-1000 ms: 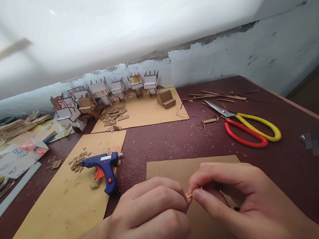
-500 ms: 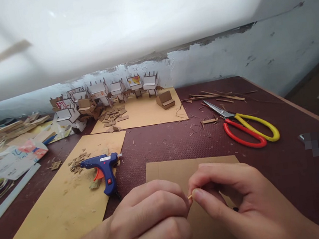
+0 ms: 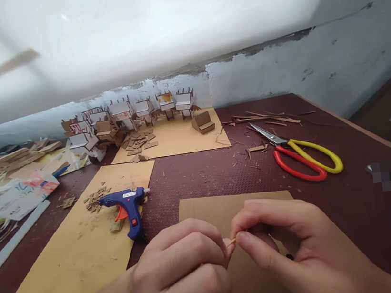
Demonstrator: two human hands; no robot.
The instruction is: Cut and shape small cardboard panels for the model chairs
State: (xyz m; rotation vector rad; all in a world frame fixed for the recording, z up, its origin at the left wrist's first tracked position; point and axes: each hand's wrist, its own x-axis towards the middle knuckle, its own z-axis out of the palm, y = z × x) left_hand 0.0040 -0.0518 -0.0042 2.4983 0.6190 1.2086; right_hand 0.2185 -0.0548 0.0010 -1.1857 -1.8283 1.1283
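Note:
Both hands meet over a brown cardboard sheet (image 3: pixel 203 206) at the front of the dark red table. My right hand (image 3: pixel 287 245) pinches a thin, pale wooden stick (image 3: pixel 231 241) between thumb and forefinger. The stick's other end runs to the fingertips of my left hand (image 3: pixel 182 263), whose curled fingers are closed on it; that thumb is mostly hidden. Something small and dark shows beneath my right palm, too covered to name. A blue glue gun (image 3: pixel 131 207) with an orange trigger lies left of the hands.
Scissors (image 3: pixel 290 153) with red and yellow handles lie to the right, below thin strips (image 3: pixel 267 117). Small cardboard models (image 3: pixel 122 113) stand along the wall. Cardboard bits (image 3: pixel 139 143) lie on yellow sheets (image 3: pixel 82 248). Wood pieces (image 3: pixel 13 161) and a long pale strip (image 3: pixel 17 242) are at left.
My left hand has shifted slightly left, away from my right fingertips, and more of the thin stick shows between them. My right hand has barely moved.

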